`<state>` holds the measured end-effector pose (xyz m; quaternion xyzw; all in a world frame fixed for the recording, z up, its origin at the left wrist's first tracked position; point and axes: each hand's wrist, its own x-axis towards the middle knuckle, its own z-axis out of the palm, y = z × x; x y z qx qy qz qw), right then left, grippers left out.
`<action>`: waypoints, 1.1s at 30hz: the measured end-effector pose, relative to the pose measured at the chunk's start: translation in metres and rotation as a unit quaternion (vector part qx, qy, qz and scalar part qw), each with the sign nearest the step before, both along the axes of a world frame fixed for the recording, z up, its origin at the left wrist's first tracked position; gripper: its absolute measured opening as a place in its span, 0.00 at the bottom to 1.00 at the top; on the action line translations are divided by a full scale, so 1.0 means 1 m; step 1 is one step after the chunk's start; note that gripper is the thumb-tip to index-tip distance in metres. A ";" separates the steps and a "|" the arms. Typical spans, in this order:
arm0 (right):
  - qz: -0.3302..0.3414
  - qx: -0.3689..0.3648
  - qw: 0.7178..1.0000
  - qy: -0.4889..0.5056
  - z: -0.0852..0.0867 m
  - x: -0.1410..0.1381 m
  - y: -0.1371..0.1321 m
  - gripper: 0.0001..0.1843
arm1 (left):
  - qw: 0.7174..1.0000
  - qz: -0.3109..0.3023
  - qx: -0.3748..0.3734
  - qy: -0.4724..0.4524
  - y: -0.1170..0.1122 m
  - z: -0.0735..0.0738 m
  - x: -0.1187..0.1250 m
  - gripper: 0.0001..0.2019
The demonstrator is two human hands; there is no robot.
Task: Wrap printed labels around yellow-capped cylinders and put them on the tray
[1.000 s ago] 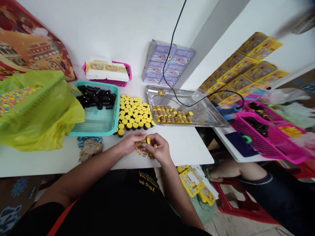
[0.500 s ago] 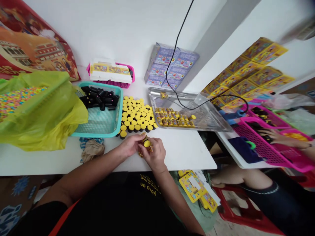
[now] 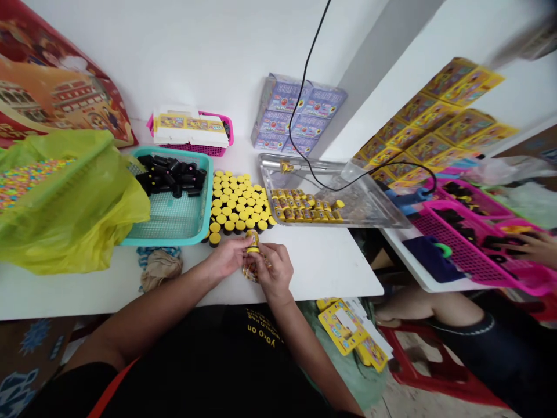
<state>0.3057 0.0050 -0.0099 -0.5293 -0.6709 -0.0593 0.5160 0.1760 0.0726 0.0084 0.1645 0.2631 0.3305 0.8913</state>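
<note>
Close to the table's front edge, my left hand (image 3: 230, 256) and my right hand (image 3: 275, 268) both pinch one small canister (image 3: 253, 241) with a printed yellow label around it. Its yellow end faces toward me, and my fingertips cover part of its sides. Beneath my hands lies a small heap of printed labels (image 3: 249, 273), partly hidden by my right hand. Just beyond stand rows of black canisters with yellow lids (image 3: 239, 200). To their right, a metal tray (image 3: 374, 216) bears several labelled canisters (image 3: 304, 213), most of them in rows.
A turquoise basket (image 3: 174, 223) with black canisters and a yellow bag (image 3: 87, 232) of coloured beads stand at left. A crumpled cloth (image 3: 162, 268) lies before the basket. A black cable (image 3: 307, 64) hangs across the tray. At right, a co-worker's hand (image 3: 528, 247) reaches into a pink basket (image 3: 461, 249).
The canister has been turned between my fingers, so its printed side shows more and its yellow end points lower. The co-worker's hand has shifted right within the pink basket.
</note>
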 end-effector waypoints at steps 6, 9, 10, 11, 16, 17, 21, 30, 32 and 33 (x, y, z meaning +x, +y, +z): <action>0.010 0.022 1.000 0.003 -0.001 0.001 0.000 0.13 | 0.998 -0.053 0.020 -0.002 -0.003 0.001 -0.001 0.06; -0.004 0.022 0.999 -0.037 -0.001 0.004 0.000 0.13 | 0.998 -0.055 0.025 0.005 -0.002 0.001 -0.001 0.10; -0.006 0.025 0.998 -0.051 -0.001 0.004 -0.001 0.12 | 0.999 -0.041 0.029 0.016 -0.001 0.001 -0.001 0.11; -0.005 0.026 0.998 -0.059 -0.001 0.004 -0.001 0.12 | 0.999 -0.025 0.034 0.029 0.000 0.001 0.000 0.12; -0.002 -0.006 1.000 -0.004 0.000 0.001 -0.002 0.15 | 0.998 0.017 0.053 0.039 0.002 -0.001 -0.001 0.07; -0.004 -0.013 1.000 0.005 0.000 0.000 -0.002 0.16 | 0.998 0.016 0.053 0.033 0.002 -0.001 -0.001 0.06; -0.008 -0.014 1.000 -0.001 0.001 0.001 -0.002 0.13 | 0.999 -0.011 0.042 0.012 0.002 0.001 -0.003 0.07; 0.010 -0.038 0.999 0.038 -0.004 -0.002 0.000 0.15 | 0.999 0.000 0.037 -0.002 -0.003 0.000 0.000 0.05; 0.010 -0.032 0.999 0.036 -0.005 -0.001 0.000 0.15 | 1.000 -0.002 0.030 -0.003 -0.004 -0.002 0.001 0.05; 0.009 -0.025 0.999 0.029 -0.006 -0.001 0.001 0.15 | 1.000 -0.004 0.028 -0.004 -0.004 -0.003 0.001 0.06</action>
